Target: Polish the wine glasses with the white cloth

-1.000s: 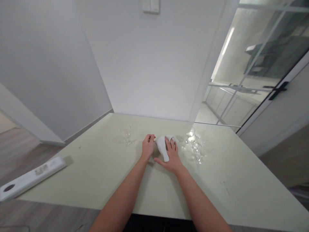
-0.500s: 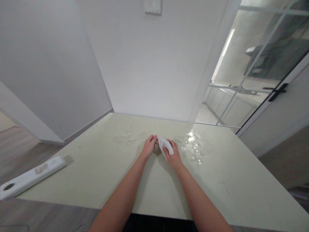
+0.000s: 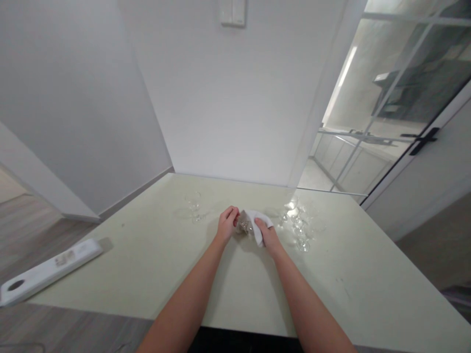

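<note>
Near the middle of the table, my left hand (image 3: 227,221) is closed on one end of a clear drinking glass (image 3: 243,225), which lies tilted between my hands. My right hand (image 3: 267,232) grips a white cloth (image 3: 258,219) that covers the glass's right end. Part of the glass is hidden by the cloth and my fingers. Left of my hands, one clear stemmed glass (image 3: 194,206) stands on the table. On the right is a cluster of several clear glasses (image 3: 300,223), their outlines overlapping and hard to separate.
The pale table (image 3: 176,279) meets a white wall (image 3: 228,108) at its far edge. A long white object with a dark oval hole (image 3: 51,267) rests at the table's left edge. To the right stands a glass-paned door with a black handle (image 3: 423,141).
My right hand and the cloth have shifted slightly right, baring more of the glass between my hands. My left hand stays nearly in place.
</note>
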A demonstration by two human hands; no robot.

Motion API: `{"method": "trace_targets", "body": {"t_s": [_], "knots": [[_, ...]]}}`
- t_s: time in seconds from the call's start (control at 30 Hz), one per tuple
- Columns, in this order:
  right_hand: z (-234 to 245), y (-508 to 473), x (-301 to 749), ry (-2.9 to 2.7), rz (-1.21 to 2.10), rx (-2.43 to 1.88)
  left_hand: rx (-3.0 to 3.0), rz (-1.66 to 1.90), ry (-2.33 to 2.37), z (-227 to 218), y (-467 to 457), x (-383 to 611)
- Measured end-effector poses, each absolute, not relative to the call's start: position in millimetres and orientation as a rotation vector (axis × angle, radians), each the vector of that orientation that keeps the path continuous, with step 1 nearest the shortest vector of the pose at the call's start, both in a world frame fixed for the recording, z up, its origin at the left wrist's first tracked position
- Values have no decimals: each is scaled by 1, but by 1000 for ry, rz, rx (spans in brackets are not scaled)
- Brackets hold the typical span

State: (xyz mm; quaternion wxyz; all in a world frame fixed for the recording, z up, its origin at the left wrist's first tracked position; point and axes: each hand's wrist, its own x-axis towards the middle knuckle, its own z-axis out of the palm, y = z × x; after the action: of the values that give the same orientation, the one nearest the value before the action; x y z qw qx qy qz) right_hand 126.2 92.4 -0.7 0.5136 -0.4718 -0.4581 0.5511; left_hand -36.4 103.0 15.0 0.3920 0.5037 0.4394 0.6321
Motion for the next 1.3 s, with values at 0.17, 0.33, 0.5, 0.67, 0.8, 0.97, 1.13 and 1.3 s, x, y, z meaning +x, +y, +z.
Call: {"method": "trace_targets", "body": {"t_s": [0.17, 0.33, 0.5, 0.67, 0.8, 0.97, 1.13, 1.3], "knots": [[0, 86, 122, -1051, 1595, -877, 1234, 1633, 1171, 12, 105, -39], [4, 84, 121, -1052, 1696, -857, 1239, 1612, 1217, 12, 106, -39], [-3, 89, 120, -1074, 1438, -906, 1165, 1665, 1267, 12, 107, -37], [-3, 87, 119, -1205, 1323, -923, 1036, 1660, 1274, 11, 109, -36], [0, 84, 118, -1261, 1266, -919, 987, 1647, 1275, 10, 110, -36], [-2, 85, 119, -1257, 1268, -949, 966, 1639, 1291, 10, 110, -36], [-3, 86, 120, -1251, 1256, -978, 981, 1639, 1312, 9, 110, -36], [-4, 87, 121, -1275, 1227, -1007, 976, 1634, 1318, 8, 110, -36]]}}
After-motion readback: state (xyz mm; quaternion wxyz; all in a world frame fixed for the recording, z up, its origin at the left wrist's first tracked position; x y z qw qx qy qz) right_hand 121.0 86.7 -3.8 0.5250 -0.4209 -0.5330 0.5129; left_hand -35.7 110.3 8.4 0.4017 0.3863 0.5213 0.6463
